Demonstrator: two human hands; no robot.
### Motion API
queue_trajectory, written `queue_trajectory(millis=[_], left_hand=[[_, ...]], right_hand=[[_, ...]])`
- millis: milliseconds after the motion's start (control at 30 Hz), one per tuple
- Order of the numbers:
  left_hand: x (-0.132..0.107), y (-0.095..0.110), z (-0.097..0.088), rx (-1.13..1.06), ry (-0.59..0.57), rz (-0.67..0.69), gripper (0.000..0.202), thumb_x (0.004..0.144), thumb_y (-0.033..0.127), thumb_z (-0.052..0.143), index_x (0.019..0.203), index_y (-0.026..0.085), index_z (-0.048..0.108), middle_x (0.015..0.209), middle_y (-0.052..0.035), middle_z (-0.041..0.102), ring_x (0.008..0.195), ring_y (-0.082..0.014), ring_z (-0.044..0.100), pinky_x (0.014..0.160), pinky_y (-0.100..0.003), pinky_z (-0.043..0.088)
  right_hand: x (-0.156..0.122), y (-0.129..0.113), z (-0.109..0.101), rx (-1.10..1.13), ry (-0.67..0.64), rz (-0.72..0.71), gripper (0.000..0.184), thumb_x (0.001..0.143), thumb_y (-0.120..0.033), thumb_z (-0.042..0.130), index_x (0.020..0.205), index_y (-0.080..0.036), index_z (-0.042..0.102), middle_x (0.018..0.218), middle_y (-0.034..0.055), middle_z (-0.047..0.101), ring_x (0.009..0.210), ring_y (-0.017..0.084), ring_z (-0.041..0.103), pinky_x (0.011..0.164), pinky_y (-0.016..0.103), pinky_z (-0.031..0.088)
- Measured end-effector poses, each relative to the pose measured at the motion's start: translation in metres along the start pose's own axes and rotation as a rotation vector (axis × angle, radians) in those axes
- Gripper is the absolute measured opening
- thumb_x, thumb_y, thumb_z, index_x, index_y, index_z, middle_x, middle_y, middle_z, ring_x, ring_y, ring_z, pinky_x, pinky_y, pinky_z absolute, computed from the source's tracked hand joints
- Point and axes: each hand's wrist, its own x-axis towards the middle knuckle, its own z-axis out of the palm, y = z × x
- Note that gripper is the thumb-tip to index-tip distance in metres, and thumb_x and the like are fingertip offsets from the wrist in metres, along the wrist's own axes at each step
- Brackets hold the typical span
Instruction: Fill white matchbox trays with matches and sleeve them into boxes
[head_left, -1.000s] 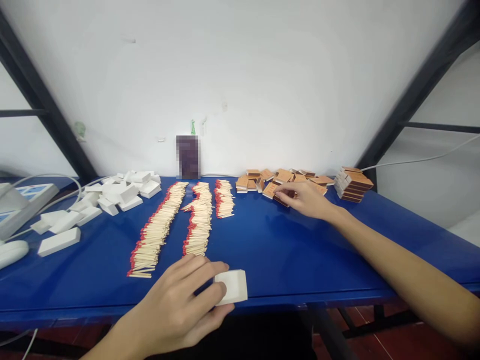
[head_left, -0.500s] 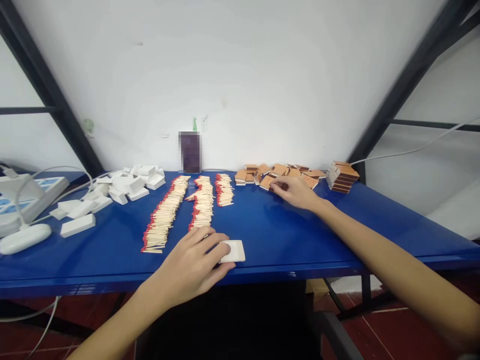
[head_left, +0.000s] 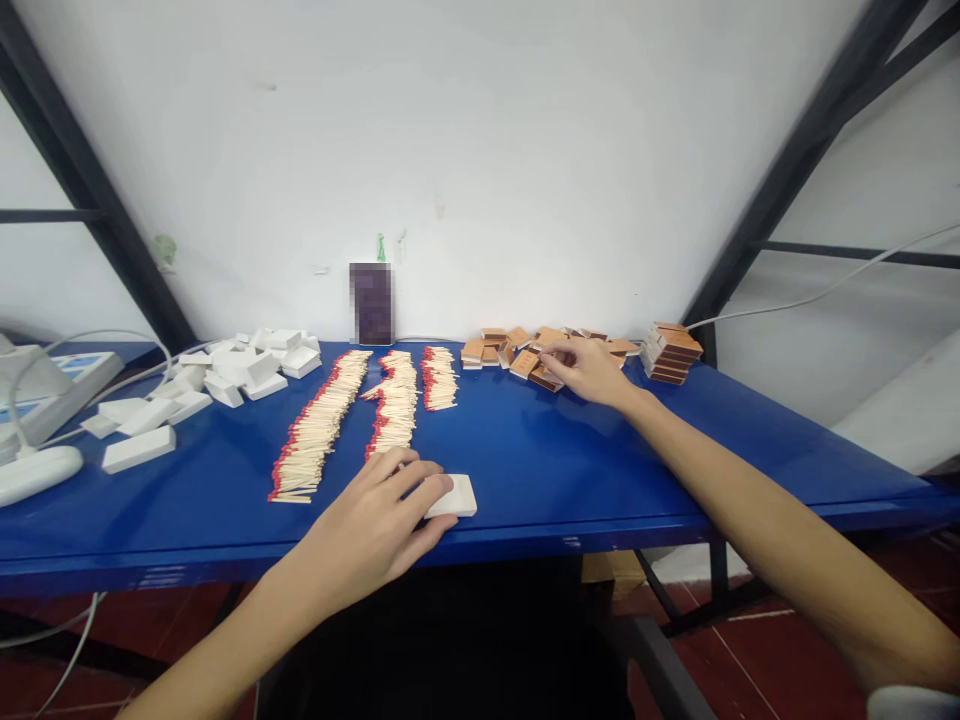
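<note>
My left hand (head_left: pixel 379 525) rests near the front edge of the blue table (head_left: pixel 570 470), its fingers closed around a small white inner matchbox tray (head_left: pixel 452 496). My right hand (head_left: pixel 589 368) reaches to the far side, fingers curled on a brown matchbox sleeve (head_left: pixel 546 379) at the edge of a loose pile of brown sleeves (head_left: pixel 540 345). Three rows of red-tipped matchsticks (head_left: pixel 394 405) lie between the two hands.
A heap of white trays (head_left: pixel 247 365) lies at the back left, with more loose ones (head_left: pixel 139 448) nearer. A neat stack of brown sleeves (head_left: pixel 671 352) stands at the back right. White devices with cables (head_left: pixel 37 470) occupy the far left. Black frame struts flank the wall.
The view has pulled back and tilted down. My left hand stays on the white tray. My right hand has shifted slightly within the brown sleeve pile.
</note>
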Motion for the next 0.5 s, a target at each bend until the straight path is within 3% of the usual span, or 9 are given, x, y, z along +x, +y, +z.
queue_trajectory(millis=[500], left_hand=[[-0.0025, -0.0003, -0.0011, -0.032, -0.033, -0.019, 0.019, 0.1, 0.028, 0.053, 0.115, 0.017, 0.059, 0.11, -0.0085, 0.067, 0.104, -0.0253, 0.055, 0.092, -0.041, 0.048]], right_hand=[[-0.0037, -0.0006, -0.0005, 0.022, -0.021, 0.085, 0.026, 0.088, -0.03, 0.053, 0.084, -0.017, 0.075, 0.063, 0.0038, 0.069, 0.052, 0.016, 0.055, 0.054, 0.029, 0.039]])
